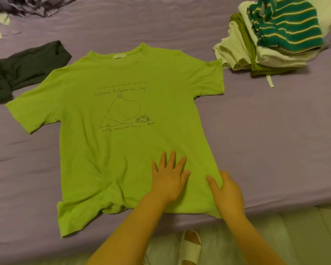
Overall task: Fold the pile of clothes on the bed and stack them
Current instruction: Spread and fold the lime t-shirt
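A lime-green T-shirt (pixel 122 115) with a line drawing and writing lies spread face up on the purple bed sheet (pixel 266 140). My left hand (pixel 169 176) presses flat on its lower right part, fingers straight and spread. My right hand (pixel 226 192) sits at the shirt's right side edge near the hem, thumb on top of the cloth; whether the other fingers are under the edge is hidden. At the back right sits a stack of folded clothes (pixel 243 52), topped by a teal striped garment (pixel 289 23).
A dark green garment (pixel 21 71) lies crumpled at the left, beside the shirt's sleeve. More unfolded clothes (pixel 27 6) are at the back left. The bed's front edge runs below my hands; a slipper (pixel 190 247) is on the floor.
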A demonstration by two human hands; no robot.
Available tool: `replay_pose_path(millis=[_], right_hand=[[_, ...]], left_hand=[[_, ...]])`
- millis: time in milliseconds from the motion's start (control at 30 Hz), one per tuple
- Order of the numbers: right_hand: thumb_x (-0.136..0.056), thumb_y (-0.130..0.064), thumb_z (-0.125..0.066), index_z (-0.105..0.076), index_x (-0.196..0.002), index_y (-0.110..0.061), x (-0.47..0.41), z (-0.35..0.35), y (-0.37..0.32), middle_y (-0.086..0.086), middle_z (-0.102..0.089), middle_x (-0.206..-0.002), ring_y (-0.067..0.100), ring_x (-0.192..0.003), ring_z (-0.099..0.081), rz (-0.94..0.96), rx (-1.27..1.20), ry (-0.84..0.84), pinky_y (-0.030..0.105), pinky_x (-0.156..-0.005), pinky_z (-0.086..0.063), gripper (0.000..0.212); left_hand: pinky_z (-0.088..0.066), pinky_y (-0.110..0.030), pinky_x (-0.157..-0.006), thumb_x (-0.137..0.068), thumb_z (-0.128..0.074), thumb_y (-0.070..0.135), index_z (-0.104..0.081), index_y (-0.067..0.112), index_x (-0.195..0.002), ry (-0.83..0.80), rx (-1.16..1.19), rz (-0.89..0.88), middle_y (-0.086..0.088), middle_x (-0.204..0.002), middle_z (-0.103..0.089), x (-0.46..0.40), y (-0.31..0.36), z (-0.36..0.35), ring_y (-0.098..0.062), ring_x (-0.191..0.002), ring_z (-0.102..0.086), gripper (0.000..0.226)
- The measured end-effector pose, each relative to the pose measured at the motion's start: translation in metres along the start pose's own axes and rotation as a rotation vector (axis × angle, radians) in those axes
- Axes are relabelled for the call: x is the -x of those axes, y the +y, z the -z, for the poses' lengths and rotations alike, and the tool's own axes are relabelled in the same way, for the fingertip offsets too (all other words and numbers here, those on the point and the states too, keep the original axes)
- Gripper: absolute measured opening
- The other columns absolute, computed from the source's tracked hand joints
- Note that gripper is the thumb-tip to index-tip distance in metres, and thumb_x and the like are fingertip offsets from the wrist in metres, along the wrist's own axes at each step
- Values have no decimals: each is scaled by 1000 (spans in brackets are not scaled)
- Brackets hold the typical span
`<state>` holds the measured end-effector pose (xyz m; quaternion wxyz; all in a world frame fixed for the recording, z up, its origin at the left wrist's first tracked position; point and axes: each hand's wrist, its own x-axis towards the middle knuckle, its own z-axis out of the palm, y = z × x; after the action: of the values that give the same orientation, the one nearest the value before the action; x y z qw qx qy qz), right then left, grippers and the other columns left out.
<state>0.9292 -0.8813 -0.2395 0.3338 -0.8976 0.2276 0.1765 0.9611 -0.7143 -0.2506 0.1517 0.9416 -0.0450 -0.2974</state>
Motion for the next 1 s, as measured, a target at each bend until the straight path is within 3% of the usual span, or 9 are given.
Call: replay_pose_path(millis=[100,167,367,467,567,700,833,933,1000], right_hand=[[-79,-9,-71,-59,-89,-7,-11,-3,-12,12,-57,-92,29,-86,-54,242,-109,-10,32,-74,-38,15],[-76,1,-69,-51,-82,-14,-17,-5,-19,5,-55,-88,23,-80,-51,272,-248,-28,27,-68,-38,24],[-82,-22,-71,-57,-118,-16,-26,1,-2,-3,-61,-101,14,-93,-57,69,-293,-111,22,-71,-39,39],[-86,-35,-64,-65,-91,-14,-21,13,15,8,-69,-90,29,-86,-64,18,-116,-128,35,-70,-48,21],[-93,-36,-53,-59,-81,-9,-10,14,22,19,-65,-84,40,-81,-60,49,53,-46,38,-64,-43,29],[-92,-15,-56,-67,-89,-2,-2,6,11,16,-66,-98,34,-91,-61,231,-100,72,31,-77,-40,17],[-95,-12,-52,-65,-106,-1,0,5,4,10,-65,-110,21,-99,-61,211,-303,155,25,-88,-41,21],[-97,-16,-48,-61,-98,-11,1,6,5,-2,-60,-87,6,-68,-55,149,-429,175,18,-63,-38,14],[-96,-22,-50,-58,-109,-15,0,7,10,-5,-57,-91,13,-73,-53,88,-438,158,23,-63,-37,17]], left_hand=[[-2,-60,-113,-98,-22,53,-10,39,-149,-15,-65,3,-4,-159,11,1,9,-12,-31,-145,13,54],[-4,-59,-113,-99,-22,51,-11,39,-149,-15,-82,7,-3,-159,11,4,11,-16,-29,-145,12,53],[-4,-48,-115,-97,-23,55,-22,44,-145,19,85,61,7,-160,-2,14,11,-17,-18,-147,3,50],[-5,-49,-116,-97,-22,57,-26,43,-145,-12,76,99,8,-160,-4,15,16,-16,-17,-147,1,50],[-14,-44,-116,-97,-26,54,-42,36,-138,49,78,129,2,-156,-22,10,29,-8,-21,-144,-14,47],[-35,-33,-100,-99,-44,34,-66,13,-113,262,361,38,-9,-120,-60,-13,52,15,-25,-117,-49,34],[-39,-43,-85,-99,-46,18,-62,-1,-82,236,537,-45,-20,-90,-63,-34,73,37,-33,-90,-55,31],[-36,-33,-98,-98,-45,10,-65,0,-110,191,491,-121,-17,-113,-62,-42,71,38,-28,-109,-53,26],[-32,-24,-99,-94,-44,0,-61,9,-124,173,467,-132,-15,-122,-57,-41,64,36,-25,-116,-50,35]])
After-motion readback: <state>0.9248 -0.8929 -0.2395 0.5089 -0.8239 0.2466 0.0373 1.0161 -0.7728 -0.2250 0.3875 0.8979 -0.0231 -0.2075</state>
